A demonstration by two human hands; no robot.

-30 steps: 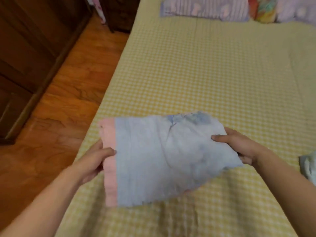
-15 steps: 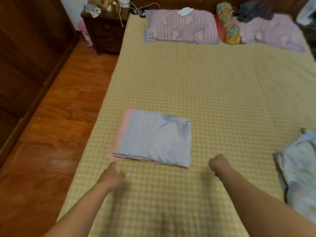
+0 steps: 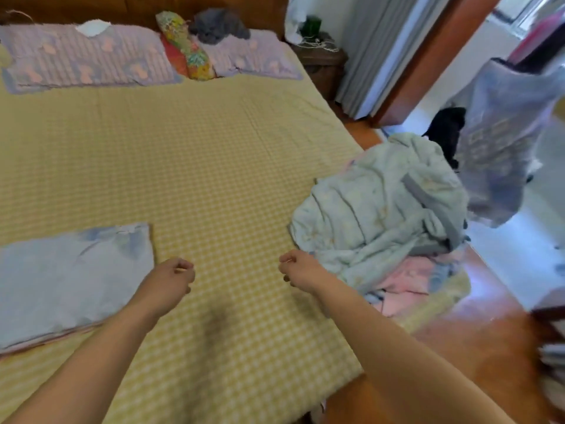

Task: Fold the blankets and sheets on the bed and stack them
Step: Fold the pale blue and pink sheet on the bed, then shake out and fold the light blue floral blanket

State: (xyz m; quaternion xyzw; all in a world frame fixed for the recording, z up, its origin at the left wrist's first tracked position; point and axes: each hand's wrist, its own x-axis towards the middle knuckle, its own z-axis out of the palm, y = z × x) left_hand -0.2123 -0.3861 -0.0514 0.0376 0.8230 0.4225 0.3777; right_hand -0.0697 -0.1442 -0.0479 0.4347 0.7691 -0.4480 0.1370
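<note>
Lying flat at the left edge of the bed point(image 3: 198, 154), the folded blue blanket point(image 3: 70, 276) shows a pink border underneath. Just beside it the left hand point(image 3: 169, 281) hovers with loosely curled fingers, holding nothing. The right hand point(image 3: 301, 270) is the same, near the crumpled pale green blanket point(image 3: 382, 215), which covers a pink sheet point(image 3: 406, 276).

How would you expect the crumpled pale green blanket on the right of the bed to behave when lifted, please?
The pale green blanket looks quilted and deeply creased, so probably floppy, sagging between the hands. Its bulk suggests both hands are needed. It lies on pink bedding, which might drag along.
</note>
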